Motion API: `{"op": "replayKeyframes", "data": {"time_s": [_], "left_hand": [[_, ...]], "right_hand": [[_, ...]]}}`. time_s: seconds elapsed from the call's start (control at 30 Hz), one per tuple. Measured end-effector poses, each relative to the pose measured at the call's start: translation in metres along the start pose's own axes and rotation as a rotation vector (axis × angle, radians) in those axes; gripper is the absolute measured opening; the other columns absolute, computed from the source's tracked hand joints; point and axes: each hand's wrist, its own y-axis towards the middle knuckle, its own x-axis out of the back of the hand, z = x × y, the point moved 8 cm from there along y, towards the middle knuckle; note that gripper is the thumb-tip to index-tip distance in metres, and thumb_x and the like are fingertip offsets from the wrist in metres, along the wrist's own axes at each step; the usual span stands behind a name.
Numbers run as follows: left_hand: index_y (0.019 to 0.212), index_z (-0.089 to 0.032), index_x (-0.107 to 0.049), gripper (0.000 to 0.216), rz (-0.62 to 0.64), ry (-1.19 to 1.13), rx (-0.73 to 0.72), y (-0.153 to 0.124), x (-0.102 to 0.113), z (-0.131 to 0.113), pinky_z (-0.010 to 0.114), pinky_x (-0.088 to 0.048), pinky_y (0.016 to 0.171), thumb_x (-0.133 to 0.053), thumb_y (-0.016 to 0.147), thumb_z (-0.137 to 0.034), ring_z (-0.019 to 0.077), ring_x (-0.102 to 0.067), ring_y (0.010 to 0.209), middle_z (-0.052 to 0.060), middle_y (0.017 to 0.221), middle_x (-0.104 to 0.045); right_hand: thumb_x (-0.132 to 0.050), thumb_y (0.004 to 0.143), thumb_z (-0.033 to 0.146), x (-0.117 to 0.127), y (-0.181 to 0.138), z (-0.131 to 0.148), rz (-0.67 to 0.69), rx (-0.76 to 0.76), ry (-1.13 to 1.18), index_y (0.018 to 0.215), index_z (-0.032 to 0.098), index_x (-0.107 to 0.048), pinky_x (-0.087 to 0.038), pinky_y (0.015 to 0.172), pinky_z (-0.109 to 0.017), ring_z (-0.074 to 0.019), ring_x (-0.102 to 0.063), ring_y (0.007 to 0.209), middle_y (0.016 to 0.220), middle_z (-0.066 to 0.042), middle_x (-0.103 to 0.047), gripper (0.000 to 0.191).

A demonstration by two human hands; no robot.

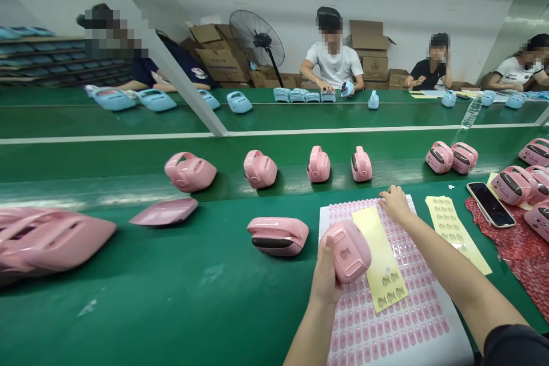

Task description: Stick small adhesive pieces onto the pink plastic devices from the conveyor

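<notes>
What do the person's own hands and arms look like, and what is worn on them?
Both the left hand and the right hand are bare: no gloves, rings or watch show. The left forearm is uncovered to the frame edge. The right forearm is bare up to a dark sleeve.

Pink casing (349, 251), tilted, above sticker sheet (386, 331)
</notes>
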Motion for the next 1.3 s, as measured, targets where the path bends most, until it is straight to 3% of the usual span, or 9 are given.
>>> {"op": "replayKeyframes", "data": {"time_s": [0.1,0.2,0.37,0.43,0.5,0.9,1.07,1.2,1.3], "left_hand": [[0.092,-0.018,-0.060,0.046,-0.082,-0.082,-0.004,0.001,0.011,-0.002,0.030,-0.050,0.070,-0.061,0.064,-0.055,0.0220,-0.061,0.086,0.004,0.084,-0.066],[0.098,-0.024,-0.059,0.045,-0.098,-0.216,-0.036,0.000,0.012,-0.006,0.033,-0.051,0.068,-0.050,0.071,-0.059,0.0231,-0.060,0.088,0.003,0.088,-0.066],[0.096,-0.026,-0.060,0.045,-0.025,-0.491,0.028,-0.004,-0.008,0.000,0.036,-0.049,0.072,-0.045,0.070,-0.059,0.0275,-0.055,0.100,0.005,0.100,-0.063],[0.096,-0.022,-0.060,0.043,0.004,-0.542,0.033,-0.008,-0.020,0.002,0.034,-0.049,0.074,-0.047,0.070,-0.054,0.0268,-0.054,0.101,0.008,0.102,-0.063],[0.095,-0.019,-0.060,0.040,-0.003,-0.568,0.049,-0.013,-0.029,0.005,0.030,-0.049,0.073,-0.048,0.070,-0.049,0.0243,-0.056,0.097,0.009,0.099,-0.063],[0.092,-0.023,-0.060,0.034,0.010,-0.585,-0.021,-0.022,-0.035,0.007,0.031,-0.048,0.072,-0.051,0.069,-0.046,0.0226,-0.058,0.089,0.004,0.089,-0.064],[0.104,-0.019,-0.055,0.040,0.071,-0.724,0.027,-0.019,-0.034,0.012,0.032,-0.050,0.070,-0.049,0.071,-0.041,0.0236,-0.058,0.089,0.008,0.101,-0.061],[0.109,-0.020,-0.053,0.043,0.180,-0.820,0.061,-0.016,-0.033,0.017,0.036,-0.049,0.075,-0.050,0.072,-0.040,0.0270,-0.056,0.097,0.009,0.110,-0.058],[0.107,-0.020,-0.055,0.042,0.242,-0.810,0.084,-0.017,-0.033,0.017,0.036,-0.049,0.076,-0.050,0.072,-0.042,0.0269,-0.056,0.098,0.009,0.108,-0.059]], "right_hand": [[-0.060,0.068,0.009,0.001,-0.001,-0.003,-0.031,-0.008,0.109,0.060,0.019,-0.061,-0.032,0.079,-0.036,-0.0233,-0.043,0.087,0.077,-0.006,-0.050,0.012],[-0.057,0.071,0.018,0.010,-0.017,0.000,-0.090,-0.056,0.261,0.063,0.019,-0.057,-0.034,0.077,-0.035,-0.0216,-0.044,0.085,0.079,-0.005,-0.050,0.008],[-0.045,0.080,0.039,0.009,-0.072,0.040,-0.043,-0.075,0.603,0.073,0.019,-0.053,-0.040,0.062,-0.027,-0.0151,-0.050,0.067,0.070,-0.001,-0.054,0.022],[-0.054,0.074,0.043,0.005,-0.094,0.057,-0.013,-0.140,0.928,0.070,0.020,-0.052,-0.039,0.059,-0.027,-0.0138,-0.046,0.061,0.065,0.001,-0.051,0.024],[-0.062,0.067,0.042,0.005,-0.108,0.070,-0.009,-0.194,1.032,0.065,0.020,-0.054,-0.037,0.059,-0.027,-0.0131,-0.043,0.059,0.065,0.001,-0.050,0.024],[-0.062,0.065,0.037,0.027,-0.113,0.082,-0.090,-0.189,0.912,0.059,0.020,-0.061,-0.032,0.057,-0.026,-0.0133,-0.037,0.059,0.065,0.000,-0.046,0.018],[-0.060,0.066,0.033,0.032,-0.112,0.086,-0.090,-0.147,0.856,0.058,0.020,-0.059,-0.033,0.057,-0.026,-0.0140,-0.038,0.061,0.064,0.001,-0.045,0.016],[-0.057,0.072,0.029,0.043,-0.117,0.096,-0.165,-0.017,0.733,0.062,0.021,-0.056,-0.037,0.059,-0.028,-0.0149,-0.043,0.064,0.068,0.000,-0.046,0.013],[-0.055,0.075,0.030,0.053,-0.118,0.105,-0.184,0.142,0.490,0.066,0.020,-0.054,-0.038,0.068,-0.032,-0.0172,-0.047,0.072,0.074,-0.001,-0.048,0.013]]}}
